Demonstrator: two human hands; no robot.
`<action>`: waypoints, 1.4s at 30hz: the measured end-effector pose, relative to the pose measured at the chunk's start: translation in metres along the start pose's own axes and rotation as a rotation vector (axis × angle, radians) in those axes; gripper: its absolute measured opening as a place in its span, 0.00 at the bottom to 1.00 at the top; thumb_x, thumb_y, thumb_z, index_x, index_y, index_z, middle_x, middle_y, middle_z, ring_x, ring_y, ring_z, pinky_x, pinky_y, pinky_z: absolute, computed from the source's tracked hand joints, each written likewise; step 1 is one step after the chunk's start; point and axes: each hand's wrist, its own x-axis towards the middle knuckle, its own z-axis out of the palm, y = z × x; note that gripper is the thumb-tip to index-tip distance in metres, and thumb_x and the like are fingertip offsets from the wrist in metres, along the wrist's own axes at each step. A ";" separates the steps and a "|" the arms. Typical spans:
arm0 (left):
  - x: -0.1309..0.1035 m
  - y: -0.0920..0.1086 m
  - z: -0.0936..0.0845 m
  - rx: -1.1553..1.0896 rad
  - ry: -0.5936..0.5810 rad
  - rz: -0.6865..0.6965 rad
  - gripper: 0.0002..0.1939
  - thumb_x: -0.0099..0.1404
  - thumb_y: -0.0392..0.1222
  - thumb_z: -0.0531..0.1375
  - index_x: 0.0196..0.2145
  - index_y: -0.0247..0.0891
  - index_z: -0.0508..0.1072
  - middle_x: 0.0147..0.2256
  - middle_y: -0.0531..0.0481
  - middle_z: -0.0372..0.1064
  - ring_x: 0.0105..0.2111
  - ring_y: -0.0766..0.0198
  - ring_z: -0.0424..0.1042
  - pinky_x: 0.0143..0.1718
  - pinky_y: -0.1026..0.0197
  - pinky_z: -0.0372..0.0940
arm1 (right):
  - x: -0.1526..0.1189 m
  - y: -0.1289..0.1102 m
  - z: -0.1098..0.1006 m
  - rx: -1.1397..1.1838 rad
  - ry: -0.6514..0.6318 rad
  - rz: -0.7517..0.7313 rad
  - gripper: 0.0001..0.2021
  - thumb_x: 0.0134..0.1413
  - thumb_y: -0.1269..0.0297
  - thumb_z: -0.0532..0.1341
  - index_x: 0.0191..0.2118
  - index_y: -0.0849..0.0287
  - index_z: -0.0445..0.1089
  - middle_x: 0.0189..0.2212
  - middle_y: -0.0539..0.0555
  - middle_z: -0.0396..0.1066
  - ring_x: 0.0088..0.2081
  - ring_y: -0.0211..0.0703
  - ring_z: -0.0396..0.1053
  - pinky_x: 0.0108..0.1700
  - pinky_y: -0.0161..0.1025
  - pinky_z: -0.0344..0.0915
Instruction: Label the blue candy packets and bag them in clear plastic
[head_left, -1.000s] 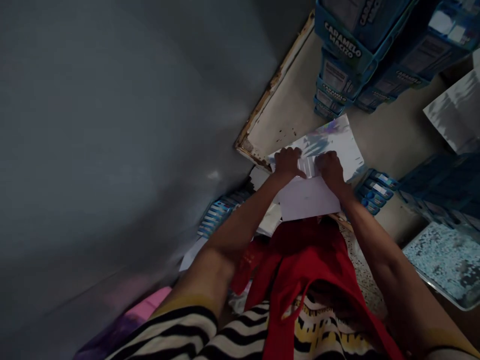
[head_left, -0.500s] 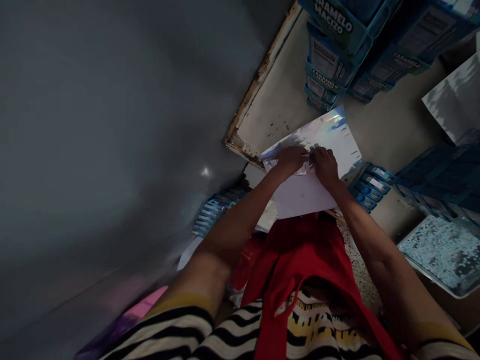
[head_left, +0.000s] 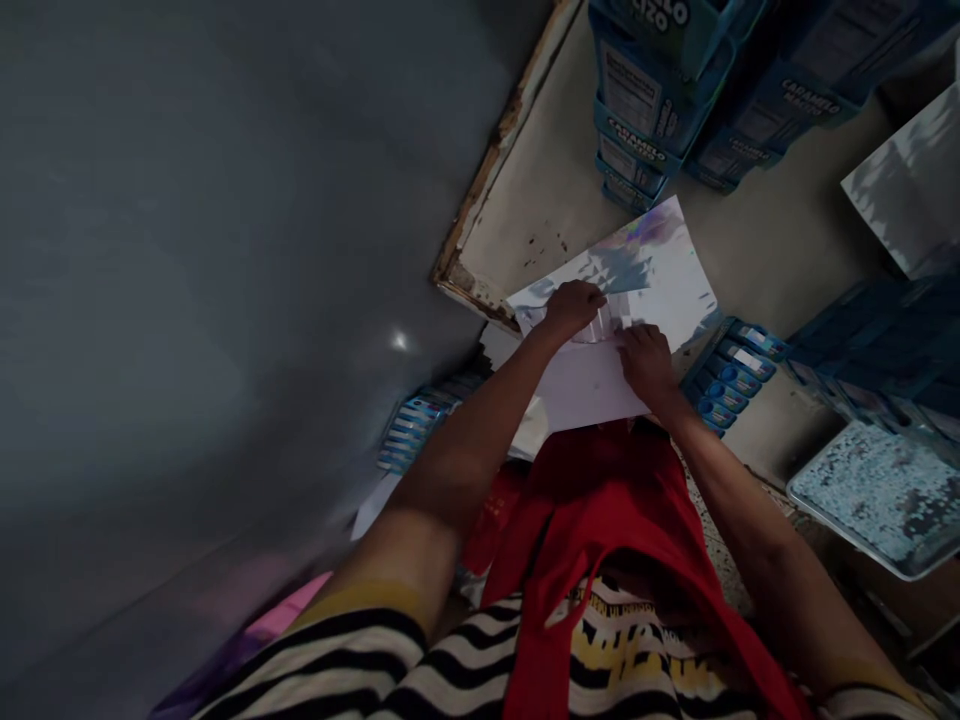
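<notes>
A shiny, iridescent sheet (head_left: pixel 675 290) lies on the table in front of me, with a plain pale sheet (head_left: pixel 585 388) along its near side. Between my hands is a small clear plastic piece (head_left: pixel 600 325). My left hand (head_left: pixel 574 308) pinches the upper left part of this clear piece with curled fingers. Lower and to the right, my right hand (head_left: pixel 646 362) has its fingers bent together at the clear piece's right edge; what its fingertips hold is too small to make out.
Stacked blue candy boxes (head_left: pixel 637 90) stand at the back of the table (head_left: pixel 787 235). More blue packs (head_left: pixel 739 370) lie right of the sheet. A tray of pale blue pieces (head_left: pixel 877 500) is at the right, and a grey wall (head_left: pixel 225 250) at the left.
My hands have moved apart: the left slightly up and left, the right lower. More of the clear piece shows between them. The view has shifted slightly.
</notes>
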 end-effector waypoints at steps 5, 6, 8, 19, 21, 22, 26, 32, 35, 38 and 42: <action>-0.014 0.006 -0.004 0.012 0.045 0.019 0.14 0.72 0.46 0.60 0.44 0.38 0.83 0.48 0.38 0.79 0.53 0.44 0.74 0.57 0.47 0.65 | -0.039 -0.021 -0.029 0.176 0.195 0.260 0.12 0.69 0.59 0.60 0.44 0.57 0.80 0.38 0.59 0.78 0.45 0.55 0.73 0.53 0.50 0.66; -0.021 0.009 -0.007 0.015 0.098 0.045 0.14 0.71 0.46 0.62 0.48 0.38 0.82 0.52 0.37 0.78 0.57 0.43 0.72 0.61 0.46 0.63 | -0.047 -0.024 -0.036 0.286 0.250 0.336 0.12 0.68 0.57 0.61 0.43 0.56 0.80 0.33 0.56 0.76 0.40 0.51 0.72 0.49 0.47 0.67; -0.041 0.017 -0.014 -0.037 0.243 0.109 0.17 0.69 0.46 0.65 0.53 0.39 0.79 0.59 0.36 0.73 0.62 0.42 0.67 0.66 0.45 0.59 | -0.064 -0.028 -0.053 0.545 0.337 0.493 0.13 0.64 0.52 0.63 0.41 0.56 0.80 0.27 0.50 0.72 0.31 0.45 0.69 0.39 0.41 0.65; -0.129 0.096 0.028 -1.066 -0.315 -0.013 0.27 0.46 0.59 0.76 0.37 0.37 0.82 0.33 0.45 0.80 0.31 0.63 0.75 0.35 0.60 0.70 | -0.134 -0.007 -0.092 1.111 0.445 0.735 0.20 0.46 0.45 0.73 0.34 0.58 0.79 0.26 0.49 0.74 0.29 0.39 0.67 0.33 0.36 0.64; -0.129 0.105 0.041 -1.050 -0.271 -0.021 0.22 0.46 0.57 0.76 0.31 0.37 0.81 0.27 0.48 0.77 0.27 0.65 0.71 0.31 0.61 0.67 | -0.143 0.000 -0.089 1.096 0.490 0.782 0.21 0.45 0.44 0.74 0.32 0.58 0.80 0.25 0.49 0.74 0.27 0.39 0.66 0.31 0.36 0.63; -0.129 0.109 0.047 -1.035 -0.254 -0.018 0.21 0.47 0.56 0.75 0.29 0.37 0.81 0.25 0.50 0.75 0.25 0.66 0.69 0.30 0.62 0.65 | -0.147 0.003 -0.087 1.083 0.522 0.816 0.21 0.44 0.43 0.74 0.32 0.59 0.80 0.25 0.49 0.74 0.27 0.39 0.66 0.30 0.36 0.63; -0.127 0.126 0.064 -0.974 -0.226 0.021 0.15 0.51 0.52 0.73 0.28 0.38 0.82 0.22 0.52 0.73 0.24 0.66 0.69 0.29 0.62 0.63 | -0.154 0.026 -0.077 0.984 0.638 0.930 0.23 0.47 0.41 0.71 0.32 0.60 0.80 0.26 0.50 0.76 0.28 0.41 0.68 0.30 0.38 0.64; -0.111 0.151 0.073 -0.775 -0.045 0.078 0.07 0.56 0.45 0.72 0.30 0.39 0.83 0.28 0.52 0.79 0.32 0.61 0.77 0.35 0.62 0.67 | -0.138 0.060 -0.067 0.611 0.647 0.969 0.21 0.57 0.43 0.66 0.36 0.58 0.82 0.23 0.49 0.74 0.28 0.43 0.68 0.33 0.39 0.59; -0.101 0.155 0.074 -0.700 -0.026 0.097 0.06 0.58 0.43 0.71 0.30 0.39 0.83 0.29 0.52 0.80 0.33 0.60 0.78 0.36 0.62 0.68 | -0.130 0.066 -0.064 0.554 0.631 0.989 0.18 0.57 0.46 0.67 0.35 0.56 0.82 0.25 0.49 0.75 0.29 0.43 0.69 0.35 0.39 0.58; -0.095 0.154 0.074 -0.683 -0.028 0.116 0.05 0.58 0.42 0.71 0.30 0.39 0.83 0.28 0.52 0.79 0.33 0.61 0.77 0.37 0.61 0.68 | -0.127 0.068 -0.064 0.547 0.618 0.976 0.16 0.57 0.47 0.67 0.35 0.56 0.82 0.28 0.51 0.78 0.31 0.45 0.71 0.36 0.39 0.58; -0.091 0.152 0.078 -0.708 -0.033 0.095 0.05 0.57 0.42 0.71 0.30 0.39 0.83 0.28 0.53 0.79 0.32 0.61 0.76 0.36 0.62 0.67 | -0.126 0.069 -0.063 0.535 0.601 0.975 0.15 0.58 0.48 0.67 0.36 0.55 0.82 0.29 0.51 0.79 0.32 0.46 0.73 0.36 0.39 0.58</action>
